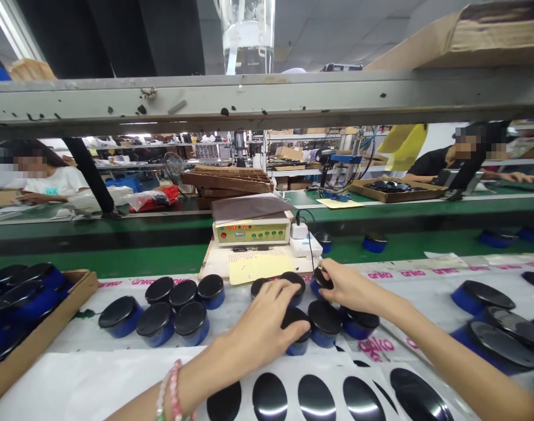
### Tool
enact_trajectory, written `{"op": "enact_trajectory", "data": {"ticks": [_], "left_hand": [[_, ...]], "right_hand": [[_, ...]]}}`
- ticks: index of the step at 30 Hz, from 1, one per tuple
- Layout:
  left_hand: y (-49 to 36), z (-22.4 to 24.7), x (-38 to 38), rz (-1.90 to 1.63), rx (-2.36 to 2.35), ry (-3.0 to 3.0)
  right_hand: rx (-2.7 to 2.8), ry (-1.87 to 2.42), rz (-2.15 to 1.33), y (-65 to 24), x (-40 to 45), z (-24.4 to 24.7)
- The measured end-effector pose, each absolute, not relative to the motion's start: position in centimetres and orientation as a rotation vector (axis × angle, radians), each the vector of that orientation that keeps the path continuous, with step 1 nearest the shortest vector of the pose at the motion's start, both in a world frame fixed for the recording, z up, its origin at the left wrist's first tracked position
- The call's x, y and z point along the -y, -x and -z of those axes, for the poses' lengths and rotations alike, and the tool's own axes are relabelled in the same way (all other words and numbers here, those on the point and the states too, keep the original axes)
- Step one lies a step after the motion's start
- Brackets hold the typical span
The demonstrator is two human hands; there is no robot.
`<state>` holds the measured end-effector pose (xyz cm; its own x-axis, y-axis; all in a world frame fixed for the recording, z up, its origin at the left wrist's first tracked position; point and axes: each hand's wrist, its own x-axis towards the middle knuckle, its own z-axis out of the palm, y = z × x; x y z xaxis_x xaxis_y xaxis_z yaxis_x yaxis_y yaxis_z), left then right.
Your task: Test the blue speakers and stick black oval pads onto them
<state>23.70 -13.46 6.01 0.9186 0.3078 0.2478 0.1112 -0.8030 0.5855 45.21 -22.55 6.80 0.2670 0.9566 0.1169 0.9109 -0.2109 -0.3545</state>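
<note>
Nearest me, glossy black discs (270, 397) are lying on a white sheet. Just beyond them, my left hand (260, 327) is reaching over a cluster of blue-sided, black-topped pieces, thumb spread apart from the fingers; I cannot tell whether its fingertips are pressing on any. One neighbouring piece (325, 323) is standing upright between my two forearms. At the cluster's far side, my right hand (348, 286) is pinching a held piece (320, 279), its grip closing around the rim from the right. That piece is lying right at the right fingertips and to the right of the left hand's fingers, so the right hand is nearer. Its black top is facing upward; being round, it is showing no clear long axis. Farther off, a control box (252, 232) is sitting before a green conveyor surface (346, 251).
</note>
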Motion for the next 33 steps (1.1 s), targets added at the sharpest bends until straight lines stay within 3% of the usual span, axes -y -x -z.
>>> {"op": "enact_trajectory", "data": {"ticks": [9,13,17,22,30,33], "left_hand": [[-25.8,-5.1,14.3,-0.457,-0.181,-2.551],[-26.3,-5.2,14.7,-0.511,-0.146,-2.497],[-27.1,-5.9,15.3,-0.596,-0.137,-2.409],[-26.7,-7.6,16.0,-0.684,-0.017,-2.391],[-23.1,-7.7,16.4,-0.714,-0.225,-2.532],[-21.2,-7.0,15.3,-0.691,-0.313,-2.476]], "right_hand": [[1.632,2.37,-0.359,-46.1,27.5,-6.1],[1.537,2.428,-0.172,-45.6,28.2,-5.6],[1.457,2.133,0.031,-42.8,28.9,-7.8],[1.471,1.794,-0.16,-39.0,29.0,-8.6],[1.393,1.649,-0.378,-36.8,25.9,-6.6],[1.416,1.718,-0.3,-38.7,25.8,-6.9]]}}
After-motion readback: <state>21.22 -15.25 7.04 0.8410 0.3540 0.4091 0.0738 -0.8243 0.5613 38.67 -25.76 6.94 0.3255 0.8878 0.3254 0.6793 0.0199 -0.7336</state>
